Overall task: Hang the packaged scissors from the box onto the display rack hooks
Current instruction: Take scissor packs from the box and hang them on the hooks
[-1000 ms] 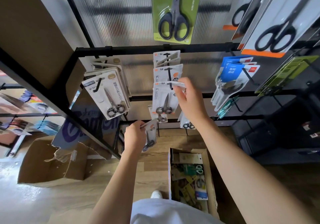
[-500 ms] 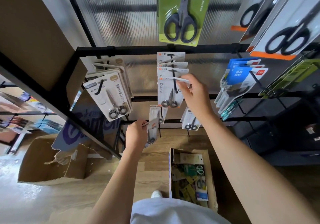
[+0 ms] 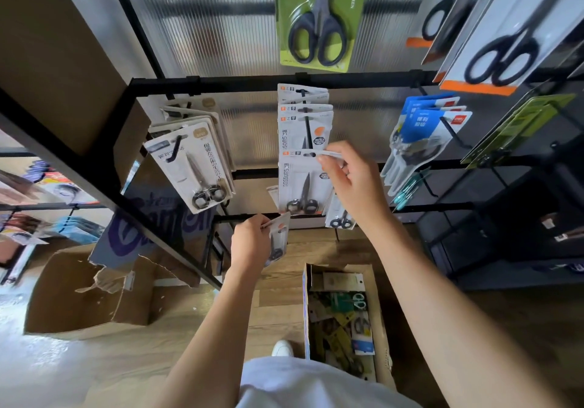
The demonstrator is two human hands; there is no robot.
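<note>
My right hand (image 3: 355, 183) pinches the top right corner of a white scissors pack (image 3: 301, 186) whose hang hole sits on the tip of the middle hook (image 3: 308, 129). Other white packs hang behind it on that hook. My left hand (image 3: 251, 245) holds another small white scissors pack (image 3: 279, 238) lower down, in front of the bottom rail. The open cardboard box (image 3: 382, 322) with several more packs stands on the wooden floor below my right arm.
A black rack rail (image 3: 237, 82) carries more hooks: white packs (image 3: 196, 167) to the left, blue packs (image 3: 423, 132) to the right. Large scissors cards hang above. A torn empty carton (image 3: 82, 300) lies on the floor at left. My white shoe (image 3: 282, 347) is beside the box.
My right hand has drawn the front white pack lower and nearer along the middle hook. My left hand with its pack has stayed almost still.
</note>
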